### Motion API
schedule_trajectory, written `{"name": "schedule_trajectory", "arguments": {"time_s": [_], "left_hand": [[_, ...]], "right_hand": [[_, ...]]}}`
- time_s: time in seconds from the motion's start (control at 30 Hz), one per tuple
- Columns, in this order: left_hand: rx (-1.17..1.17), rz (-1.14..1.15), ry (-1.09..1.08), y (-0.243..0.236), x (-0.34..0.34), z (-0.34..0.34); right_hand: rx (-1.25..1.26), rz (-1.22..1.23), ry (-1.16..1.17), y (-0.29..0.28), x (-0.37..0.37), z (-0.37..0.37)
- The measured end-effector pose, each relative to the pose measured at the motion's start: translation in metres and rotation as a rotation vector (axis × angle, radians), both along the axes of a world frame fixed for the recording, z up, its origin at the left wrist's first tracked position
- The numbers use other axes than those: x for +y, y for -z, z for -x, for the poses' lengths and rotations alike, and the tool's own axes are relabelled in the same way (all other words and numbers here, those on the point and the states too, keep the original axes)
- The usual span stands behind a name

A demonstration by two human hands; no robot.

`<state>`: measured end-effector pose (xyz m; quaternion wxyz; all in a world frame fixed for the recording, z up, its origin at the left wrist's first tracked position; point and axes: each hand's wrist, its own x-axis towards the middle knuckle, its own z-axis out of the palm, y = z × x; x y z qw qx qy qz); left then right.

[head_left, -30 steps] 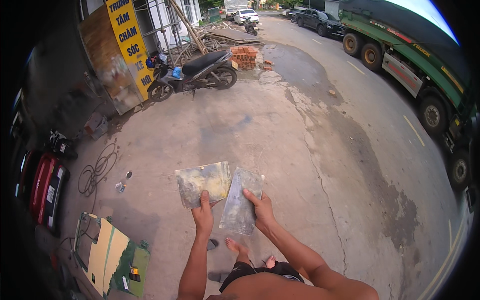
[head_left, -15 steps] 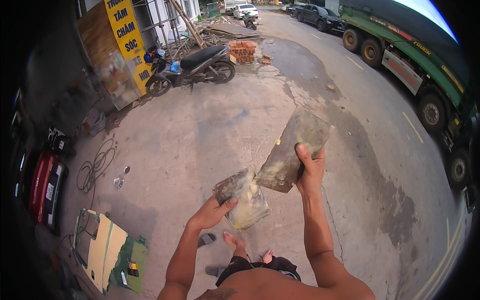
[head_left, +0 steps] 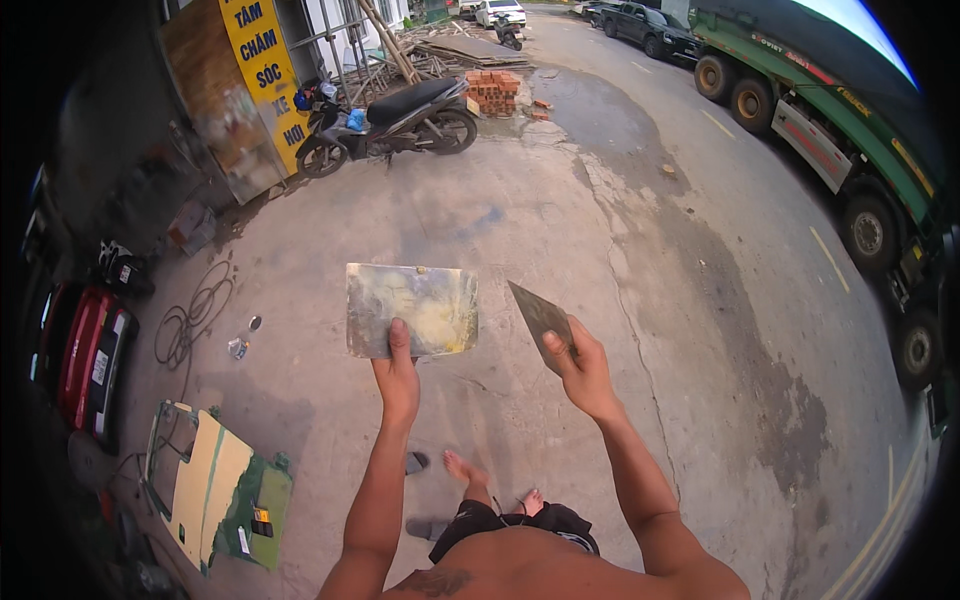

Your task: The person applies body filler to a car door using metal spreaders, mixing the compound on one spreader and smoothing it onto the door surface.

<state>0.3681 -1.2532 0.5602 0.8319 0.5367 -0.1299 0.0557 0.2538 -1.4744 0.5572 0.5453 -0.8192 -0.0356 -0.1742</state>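
Observation:
My left hand [head_left: 397, 380] grips a flat rectangular plate [head_left: 432, 302] by its near edge, thumb on top. The plate's face is grey and smeared with pale yellow, and it is turned up toward me. In my right hand [head_left: 584, 374] is a second flat plate [head_left: 538, 316], dark and brownish. That one is tilted steeply, so only a narrow, pointed part of its face shows. The two plates are held apart above the concrete, and the fingers under both are mostly hidden.
A cream and green vehicle door panel [head_left: 205, 480] lies at the lower left, near a coiled hose [head_left: 190, 325] and a red vehicle [head_left: 92, 360]. A motorbike [head_left: 395, 125] and stacked bricks [head_left: 492, 92] stand ahead. A green truck [head_left: 820, 130] is on the road at right.
The plates have separated. My left hand has risen and turned its plate face up. My right hand has moved slightly left and lower, tipping its plate nearly edge-on.

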Motion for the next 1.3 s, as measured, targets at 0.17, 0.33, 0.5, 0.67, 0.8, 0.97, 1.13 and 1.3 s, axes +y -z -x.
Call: {"name": "schedule_trajectory", "arguments": {"time_s": [0.17, 0.33, 0.5, 0.67, 0.8, 0.97, 1.13, 1.3], "left_hand": [[-0.35, -0.609, 0.011, 0.026, -0.049, 0.029], [-0.67, -0.481, -0.027, 0.014, -0.067, 0.051], [-0.458, -0.24, -0.025, 0.019, -0.05, 0.037], [0.575, 0.305, 0.718, 0.023, -0.056, 0.062], [0.685, 0.105, 0.878, 0.049, -0.073, 0.11], [0.696, 0.473, 0.61, 0.042, -0.015, 0.024], [0.762, 0.242, 0.83, 0.049, -0.026, 0.053], [0.569, 0.285, 0.535, 0.07, -0.017, 0.023]], "right_hand": [[-0.732, 0.412, 0.34, -0.052, 0.063, 0.011], [-0.393, 0.38, 0.752, 0.024, -0.008, -0.017], [0.344, -0.403, 0.474, 0.143, -0.082, 0.021], [0.197, -1.025, 0.4, 0.08, -0.035, -0.001], [0.17, -1.412, -0.167, 0.08, -0.021, -0.033], [0.114, -0.496, -0.146, 0.076, 0.028, -0.013], [0.45, -0.95, -0.034, 0.061, 0.053, -0.035], [0.299, -1.138, -0.07, 0.081, 0.061, -0.034]]}}
